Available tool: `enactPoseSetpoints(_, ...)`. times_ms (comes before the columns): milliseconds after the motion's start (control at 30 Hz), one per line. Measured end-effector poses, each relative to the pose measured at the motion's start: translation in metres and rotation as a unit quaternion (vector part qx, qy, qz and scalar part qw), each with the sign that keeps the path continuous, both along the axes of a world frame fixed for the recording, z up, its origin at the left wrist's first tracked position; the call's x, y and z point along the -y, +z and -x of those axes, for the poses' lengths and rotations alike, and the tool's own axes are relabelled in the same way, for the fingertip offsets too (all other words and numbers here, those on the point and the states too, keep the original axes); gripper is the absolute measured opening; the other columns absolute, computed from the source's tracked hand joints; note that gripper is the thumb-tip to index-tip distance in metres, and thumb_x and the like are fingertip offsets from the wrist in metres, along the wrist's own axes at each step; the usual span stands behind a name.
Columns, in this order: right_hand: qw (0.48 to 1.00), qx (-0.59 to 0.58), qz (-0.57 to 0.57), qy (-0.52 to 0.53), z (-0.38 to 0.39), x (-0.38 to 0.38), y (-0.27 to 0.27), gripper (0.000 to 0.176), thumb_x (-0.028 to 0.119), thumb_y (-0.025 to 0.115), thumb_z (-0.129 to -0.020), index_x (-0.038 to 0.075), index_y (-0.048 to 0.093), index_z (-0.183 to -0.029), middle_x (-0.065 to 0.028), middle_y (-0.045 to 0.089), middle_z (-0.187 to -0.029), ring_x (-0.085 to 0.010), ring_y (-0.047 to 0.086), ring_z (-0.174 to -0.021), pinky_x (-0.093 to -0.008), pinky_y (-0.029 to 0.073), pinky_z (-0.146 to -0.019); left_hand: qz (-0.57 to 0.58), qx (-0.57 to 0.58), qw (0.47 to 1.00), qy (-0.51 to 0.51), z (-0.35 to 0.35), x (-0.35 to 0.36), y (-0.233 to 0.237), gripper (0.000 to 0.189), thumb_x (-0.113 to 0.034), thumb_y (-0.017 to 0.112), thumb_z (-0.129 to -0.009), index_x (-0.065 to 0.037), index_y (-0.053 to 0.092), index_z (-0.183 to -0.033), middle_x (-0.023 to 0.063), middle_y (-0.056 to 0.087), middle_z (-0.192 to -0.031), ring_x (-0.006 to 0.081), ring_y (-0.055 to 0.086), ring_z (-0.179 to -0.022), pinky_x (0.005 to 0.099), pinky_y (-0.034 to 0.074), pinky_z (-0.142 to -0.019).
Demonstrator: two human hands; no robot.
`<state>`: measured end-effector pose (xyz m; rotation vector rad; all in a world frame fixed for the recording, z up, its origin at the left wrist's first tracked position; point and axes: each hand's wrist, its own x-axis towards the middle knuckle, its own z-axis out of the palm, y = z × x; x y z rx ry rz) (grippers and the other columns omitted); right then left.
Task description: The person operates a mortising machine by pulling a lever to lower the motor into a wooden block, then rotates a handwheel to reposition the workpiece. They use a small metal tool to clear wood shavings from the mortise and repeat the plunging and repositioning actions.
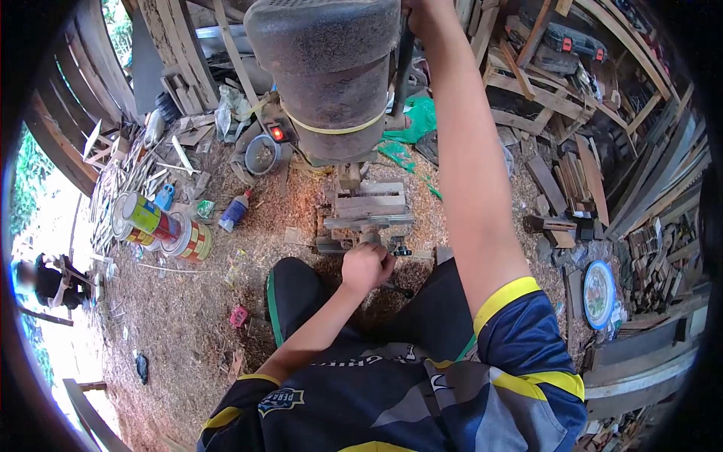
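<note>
A dark, dusty drill press (pixel 324 75) stands in front of me, with a red lit switch (pixel 277 133) on its left side. Beneath its head a metal vise (pixel 369 221) holds a block of wood (pixel 370 202). My left hand (pixel 364 267) is closed at the front of the vise, around its handle (pixel 397 289); the fingers are partly hidden. My right arm stretches up along the right side of the machine. At the top edge my right hand (pixel 428 13) is beside the machine head, its fingers out of sight.
Wood shavings cover the floor. To the left are stacked paint cans (pixel 154 220), a bottle (pixel 235 211) and a bucket (pixel 263 155). A pink tape measure (pixel 239 316) lies near my left knee. Scrap wood (pixel 655 256) and a round tray (pixel 599 294) are on the right. Another person (pixel 56 281) is at far left.
</note>
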<state>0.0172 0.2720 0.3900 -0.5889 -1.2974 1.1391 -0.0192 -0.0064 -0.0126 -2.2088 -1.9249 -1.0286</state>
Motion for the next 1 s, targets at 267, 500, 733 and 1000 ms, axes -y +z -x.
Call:
enactPoseSetpoints(267, 0.992, 0.058, -0.063, -0.088, 0.047, -0.138, -0.054, 0.067, 0.057, 0.036, -0.113, 0.0, 0.068, -0.102, -0.0132, 0.067, -0.089, -0.0273, 0.063, -0.081, -0.0401, 0.049, -0.075, 0.008, 0.027, 1.0, -0.001, 0.0, 0.0, 0.001, 0.023, -0.019, 0.078, -0.077, -0.01, 0.061, -0.063, 0.0085, 0.063, -0.069, 0.0301, 0.066, -0.065, 0.0436, 0.057, -0.059)
enactPoseSetpoints(500, 0.981, 0.106, -0.124, -0.108, 0.033, -0.127, -0.095, 0.061, 0.045, 0.037, -0.115, -0.006, 0.064, -0.135, -0.0233, 0.068, -0.137, -0.0372, 0.061, -0.13, -0.0424, 0.044, -0.11, 0.007, 0.039, 0.999, -0.011, 0.003, -0.001, 0.004, 0.023, -0.016, 0.079, -0.077, -0.008, 0.062, -0.064, 0.0107, 0.062, -0.069, 0.0327, 0.066, -0.067, 0.0447, 0.056, -0.06)
enactPoseSetpoints(733, 0.924, 0.114, -0.245, -0.271, 0.009, -0.117, -0.159, 0.041, 0.039, 0.063, -0.104, -0.001, 0.071, -0.104, -0.0162, 0.075, -0.09, -0.0311, 0.072, -0.083, -0.0404, 0.055, -0.08, 0.001, 0.066, 0.998, -0.016, 0.003, -0.001, -0.003, 0.021, -0.012, 0.075, -0.078, -0.007, 0.061, -0.064, 0.0103, 0.06, -0.066, 0.031, 0.065, -0.064, 0.0432, 0.055, -0.059)
enactPoseSetpoints(1000, 0.932, 0.117, 0.005, -0.342, -0.087, 0.018, -0.347, 0.022, 0.019, 0.064, -0.101, -0.003, 0.065, -0.104, -0.0164, 0.071, -0.09, -0.0244, 0.066, -0.083, -0.0398, 0.053, -0.08, -0.022, 0.095, 0.995, -0.031, 0.003, 0.002, -0.004, 0.02, -0.012, 0.074, -0.078, -0.006, 0.061, -0.064, 0.0093, 0.061, -0.065, 0.0297, 0.065, -0.063, 0.0412, 0.055, -0.06)
